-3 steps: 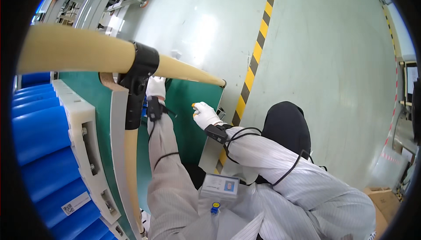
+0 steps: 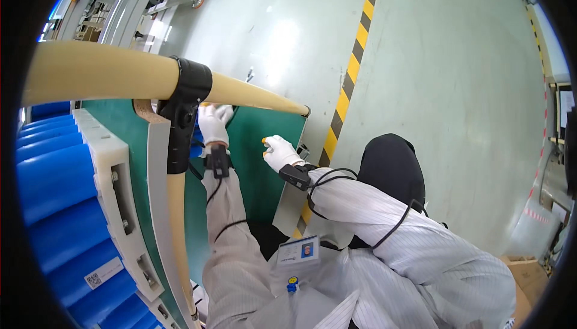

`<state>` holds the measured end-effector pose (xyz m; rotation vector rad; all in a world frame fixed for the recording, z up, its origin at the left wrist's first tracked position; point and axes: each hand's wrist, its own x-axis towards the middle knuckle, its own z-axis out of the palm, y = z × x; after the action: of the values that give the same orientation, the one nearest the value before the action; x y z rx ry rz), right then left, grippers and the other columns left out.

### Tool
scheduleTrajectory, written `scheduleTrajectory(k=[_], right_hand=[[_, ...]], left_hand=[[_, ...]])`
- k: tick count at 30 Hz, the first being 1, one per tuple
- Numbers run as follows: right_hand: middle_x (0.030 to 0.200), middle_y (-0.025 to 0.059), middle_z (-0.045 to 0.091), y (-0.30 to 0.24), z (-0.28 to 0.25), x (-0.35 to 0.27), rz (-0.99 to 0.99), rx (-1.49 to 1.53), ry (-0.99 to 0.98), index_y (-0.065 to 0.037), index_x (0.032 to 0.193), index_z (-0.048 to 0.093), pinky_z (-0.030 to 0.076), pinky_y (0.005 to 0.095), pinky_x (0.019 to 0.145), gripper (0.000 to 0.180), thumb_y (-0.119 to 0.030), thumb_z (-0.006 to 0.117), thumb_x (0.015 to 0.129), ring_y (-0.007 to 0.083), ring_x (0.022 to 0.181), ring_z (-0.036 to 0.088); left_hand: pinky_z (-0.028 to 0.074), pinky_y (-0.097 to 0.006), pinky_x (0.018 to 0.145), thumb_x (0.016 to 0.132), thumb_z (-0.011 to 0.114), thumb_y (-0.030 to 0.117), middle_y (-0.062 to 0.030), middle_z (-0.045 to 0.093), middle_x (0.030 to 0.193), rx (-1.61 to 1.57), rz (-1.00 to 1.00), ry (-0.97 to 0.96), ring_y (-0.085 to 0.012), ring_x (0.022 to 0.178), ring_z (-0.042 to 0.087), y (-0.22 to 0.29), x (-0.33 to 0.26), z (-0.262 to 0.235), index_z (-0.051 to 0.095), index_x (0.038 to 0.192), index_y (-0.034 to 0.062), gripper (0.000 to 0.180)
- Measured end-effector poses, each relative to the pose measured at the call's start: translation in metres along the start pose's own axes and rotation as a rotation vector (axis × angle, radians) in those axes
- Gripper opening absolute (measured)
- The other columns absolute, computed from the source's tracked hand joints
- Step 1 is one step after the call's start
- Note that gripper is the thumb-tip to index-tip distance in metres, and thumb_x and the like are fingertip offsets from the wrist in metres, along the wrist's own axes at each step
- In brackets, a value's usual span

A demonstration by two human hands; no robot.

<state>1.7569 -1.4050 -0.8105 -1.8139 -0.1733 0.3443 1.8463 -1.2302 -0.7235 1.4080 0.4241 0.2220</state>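
Note:
My left hand (image 2: pixel 213 124), in a white glove, is over the green surface (image 2: pixel 258 130), just below the cream-coloured pipe rail (image 2: pixel 252 93). The rail and its black joint (image 2: pixel 186 94) partly cover its fingers, so any grip is hidden. Beside this hand a bit of something blue (image 2: pixel 196 143) shows, too covered to name. My right hand (image 2: pixel 280 153) is above the right part of the green surface. Its white-gloved fingers with yellow tips are half bent and apart, with nothing seen between them.
Blue rollers (image 2: pixel 57 179) in a white frame (image 2: pixel 114 173) run along the left. An upright cream pipe (image 2: pixel 177 227) and a board edge (image 2: pixel 157 179) stand beside them. Yellow-and-black tape (image 2: pixel 348 82) crosses the floor. A cardboard box (image 2: pixel 529 278) lies at the lower right.
My left hand has drawn back toward me from under the rail, so more of the glove shows. My right hand has barely moved.

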Motion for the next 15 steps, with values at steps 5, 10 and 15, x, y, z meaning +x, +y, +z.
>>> scheduleTrajectory(k=[5,10,15], right_hand=[[0.099,0.0146,0.061,-0.016,-0.003,0.005,-0.069,-0.112,-0.088,-0.003,0.112,0.062,0.052,0.037,0.079,0.037,-0.013,0.068,0.077,0.0281,0.087,0.064],[0.106,0.0183,0.061,-0.021,-0.009,-0.015,-0.107,-0.03,-0.159,-0.002,0.112,0.061,0.051,0.0384,0.087,0.039,-0.013,0.067,0.075,0.0332,0.099,0.062],[0.113,0.0195,0.061,-0.01,-0.015,-0.021,-0.154,-0.082,-0.167,-0.001,0.112,0.06,0.048,0.0384,0.094,0.04,-0.014,0.066,0.075,0.0362,0.107,0.059]], left_hand=[[0.051,-0.038,0.078,0.081,0.063,0.021,-0.0158,0.063,0.083,0.981,0.036,0.062,-0.0304,0.078,0.064,-0.064,-0.012,-0.037,0.063,0.099,0.0,0.027],[0.036,-0.041,0.103,0.077,0.068,0.03,-0.0315,0.036,0.134,1.045,0.151,0.064,-0.0444,0.121,0.041,-0.051,0.025,-0.037,0.037,0.135,-0.0094,0.077],[0.035,-0.043,0.106,0.078,0.061,0.028,-0.0276,0.044,0.135,1.135,0.113,0.049,-0.0389,0.126,0.043,-0.057,0.013,-0.004,0.045,0.134,-0.0042,0.067]])
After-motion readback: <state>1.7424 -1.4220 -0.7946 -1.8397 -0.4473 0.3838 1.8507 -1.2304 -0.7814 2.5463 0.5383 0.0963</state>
